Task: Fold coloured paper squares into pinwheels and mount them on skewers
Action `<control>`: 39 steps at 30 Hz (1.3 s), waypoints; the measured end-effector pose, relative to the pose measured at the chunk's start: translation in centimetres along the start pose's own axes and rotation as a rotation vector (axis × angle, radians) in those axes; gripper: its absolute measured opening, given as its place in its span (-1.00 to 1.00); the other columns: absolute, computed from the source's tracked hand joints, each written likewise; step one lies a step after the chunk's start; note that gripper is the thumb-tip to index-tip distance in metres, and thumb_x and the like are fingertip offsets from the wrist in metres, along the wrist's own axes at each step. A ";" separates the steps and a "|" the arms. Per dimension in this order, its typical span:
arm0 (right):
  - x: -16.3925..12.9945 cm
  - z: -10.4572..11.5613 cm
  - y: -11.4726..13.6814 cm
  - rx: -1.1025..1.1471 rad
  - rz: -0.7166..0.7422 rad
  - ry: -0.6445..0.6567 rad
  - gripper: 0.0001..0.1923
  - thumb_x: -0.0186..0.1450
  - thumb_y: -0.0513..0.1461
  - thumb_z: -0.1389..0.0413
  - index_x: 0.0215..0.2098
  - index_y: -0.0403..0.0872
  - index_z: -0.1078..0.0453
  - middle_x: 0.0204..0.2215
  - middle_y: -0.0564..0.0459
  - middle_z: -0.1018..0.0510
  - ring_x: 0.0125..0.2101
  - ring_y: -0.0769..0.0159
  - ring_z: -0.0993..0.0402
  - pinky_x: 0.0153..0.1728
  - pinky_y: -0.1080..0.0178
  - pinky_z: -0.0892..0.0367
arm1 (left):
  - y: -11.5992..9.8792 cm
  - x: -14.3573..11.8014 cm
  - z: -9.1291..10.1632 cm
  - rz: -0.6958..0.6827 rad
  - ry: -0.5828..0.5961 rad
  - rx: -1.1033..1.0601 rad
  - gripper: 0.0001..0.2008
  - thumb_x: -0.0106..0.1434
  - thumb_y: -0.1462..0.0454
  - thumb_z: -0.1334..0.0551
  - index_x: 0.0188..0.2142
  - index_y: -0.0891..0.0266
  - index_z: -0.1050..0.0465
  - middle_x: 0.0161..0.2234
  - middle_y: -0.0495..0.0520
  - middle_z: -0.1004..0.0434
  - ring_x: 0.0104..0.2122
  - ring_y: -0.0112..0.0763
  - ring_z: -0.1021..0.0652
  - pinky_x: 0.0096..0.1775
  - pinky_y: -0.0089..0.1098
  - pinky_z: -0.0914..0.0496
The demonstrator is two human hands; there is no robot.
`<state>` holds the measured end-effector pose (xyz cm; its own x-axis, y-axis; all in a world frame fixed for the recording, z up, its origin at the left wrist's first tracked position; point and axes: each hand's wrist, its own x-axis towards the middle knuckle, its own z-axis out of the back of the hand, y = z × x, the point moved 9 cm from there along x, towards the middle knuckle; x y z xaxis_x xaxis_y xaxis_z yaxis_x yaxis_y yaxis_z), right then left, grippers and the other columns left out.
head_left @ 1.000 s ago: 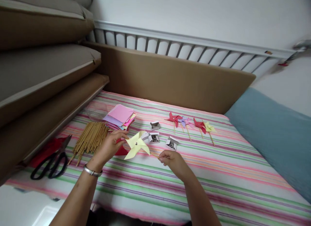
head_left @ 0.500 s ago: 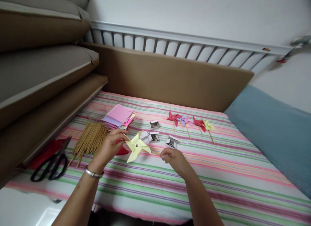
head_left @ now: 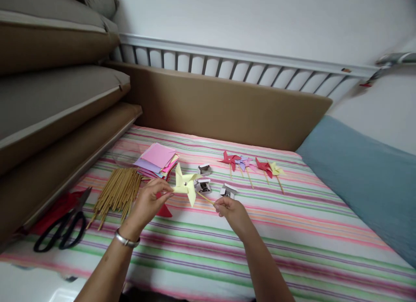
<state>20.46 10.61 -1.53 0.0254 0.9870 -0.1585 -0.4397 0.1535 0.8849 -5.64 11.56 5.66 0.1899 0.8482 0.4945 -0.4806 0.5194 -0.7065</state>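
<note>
A pale yellow paper pinwheel (head_left: 186,184) is held up between my two hands, over the striped cloth. My left hand (head_left: 151,201) has its fingertips closed at the tip of the pinwheel's left blade. My right hand (head_left: 231,211) pinches the thin wooden stick (head_left: 206,199) of the pinwheel near its lower end. Behind it stand small open white boxes (head_left: 204,186) with dark metal bits inside. A red piece of paper (head_left: 164,211) lies just beside my left fingers, partly hidden.
Bundled wooden sticks (head_left: 117,190), a stack of coloured paper squares (head_left: 158,156) and black-handled scissors (head_left: 65,226) lie on the left. Several finished pinwheels (head_left: 248,162) rest at the back right. Folded brown cushions (head_left: 65,141) rise on the left; a brown board (head_left: 227,107) stands behind.
The pinwheel's blades have turned, and its head sits slightly higher and further right. My left fingers have shifted to the tip of a blade. The whole view has moved a little.
</note>
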 end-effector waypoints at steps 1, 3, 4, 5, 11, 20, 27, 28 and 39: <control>0.1 0.0 -0.1 0.007 -0.005 -0.011 -0.81 0.06 -0.12 -0.06 -0.50 -0.09 -0.36 -0.61 0.10 -0.41 -0.53 0.32 -0.31 -0.43 0.26 -0.21 | -0.2 0.0 -0.3 0.004 -0.002 0.008 -0.94 0.15 0.27 -0.27 -0.40 0.20 -0.50 -0.36 0.08 -0.51 -0.28 -0.31 -0.49 -0.18 -0.28 -0.35; 0.1 -0.1 0.0 0.034 -0.008 -0.026 -0.81 0.05 -0.12 -0.07 -0.50 -0.09 -0.36 -0.61 0.11 -0.40 -0.54 0.33 -0.31 -0.43 0.26 -0.21 | -0.6 -0.2 -1.0 0.013 -0.010 0.012 -0.92 0.16 0.24 -0.26 -0.39 0.21 -0.49 -0.37 0.08 -0.51 -0.29 -0.32 -0.49 -0.20 -0.30 -0.36; 0.1 -0.2 0.1 0.053 -0.008 -0.029 -0.81 0.05 -0.12 -0.07 -0.50 -0.09 -0.36 -0.62 0.11 -0.40 -0.54 0.34 -0.31 -0.44 0.26 -0.21 | -0.9 -0.3 -1.5 0.021 -0.013 0.009 -0.91 0.16 0.23 -0.25 -0.38 0.21 -0.48 -0.37 0.08 -0.51 -0.30 -0.32 -0.49 -0.22 -0.31 -0.36; 0.1 -0.3 0.2 0.074 -0.008 -0.028 -0.81 0.04 -0.12 -0.08 -0.51 -0.10 -0.36 -0.62 0.12 -0.40 -0.55 0.35 -0.30 -0.44 0.27 -0.21 | -1.2 -0.4 -2.1 0.031 -0.012 0.001 -0.90 0.17 0.22 -0.25 -0.37 0.21 -0.48 -0.36 0.08 -0.50 -0.31 -0.33 -0.49 -0.25 -0.32 -0.37; -0.1 -0.9 0.8 0.174 0.007 0.006 -0.83 0.02 -0.14 -0.10 -0.53 -0.10 -0.35 -0.62 0.13 -0.39 -0.56 0.38 -0.32 -0.44 0.28 -0.25 | -4.7 -0.9 -3.3 -0.068 -0.017 -0.038 -0.88 0.17 0.26 -0.24 -0.27 0.18 -0.48 -0.31 0.08 -0.52 -0.25 -0.32 -0.50 -0.20 -0.32 -0.38; -0.4 -0.6 1.2 0.192 -0.008 -0.012 -0.83 0.02 -0.14 -0.12 -0.55 -0.10 -0.36 -0.65 0.13 -0.40 -0.58 0.39 -0.29 -0.46 0.29 -0.22 | -0.3 -0.1 0.8 0.067 -0.195 0.097 -0.70 0.14 0.36 -0.18 -0.11 0.19 -0.43 -0.08 0.12 -0.49 -0.04 -0.24 -0.45 0.01 -0.18 -0.30; -0.3 -0.8 1.2 0.251 -0.020 -0.036 -0.82 -0.02 -0.14 -0.13 -0.55 -0.11 -0.37 -0.65 0.13 -0.40 -0.60 0.40 -0.28 -0.48 0.29 -0.23 | 0.3 -0.8 -2.0 0.236 -0.149 -0.018 -0.78 0.11 0.30 -0.21 -0.21 0.21 -0.50 -0.27 0.10 -0.58 -0.27 -0.27 -0.56 -0.17 -0.23 -0.44; -0.3 -0.9 1.2 0.254 -0.021 -0.036 -0.81 -0.02 -0.13 -0.14 -0.54 -0.11 -0.37 -0.65 0.13 -0.41 -0.60 0.41 -0.28 -0.48 0.29 -0.23 | 0.1 -0.8 -2.4 0.253 -0.144 -0.040 -0.78 0.10 0.29 -0.23 -0.23 0.22 -0.51 -0.29 0.09 -0.59 -0.29 -0.28 -0.57 -0.17 -0.23 -0.45; -0.3 -2.2 1.4 0.361 -0.021 0.000 -0.74 -0.05 -0.08 -0.21 -0.55 -0.11 -0.39 -0.67 0.14 -0.41 -0.62 0.42 -0.29 -0.50 0.30 -0.25 | -1.9 -1.8 -7.9 0.437 -0.016 -0.614 -0.56 0.08 0.23 -0.27 -0.02 0.28 -0.39 -0.17 0.21 -0.57 -0.25 -0.29 -0.57 -0.16 -0.26 -0.45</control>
<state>17.88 10.40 -1.25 0.0310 0.9834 -0.1786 -0.0935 0.1807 0.9791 1.71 9.85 2.09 0.0769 0.9911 0.1085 0.0554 0.1044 -0.9930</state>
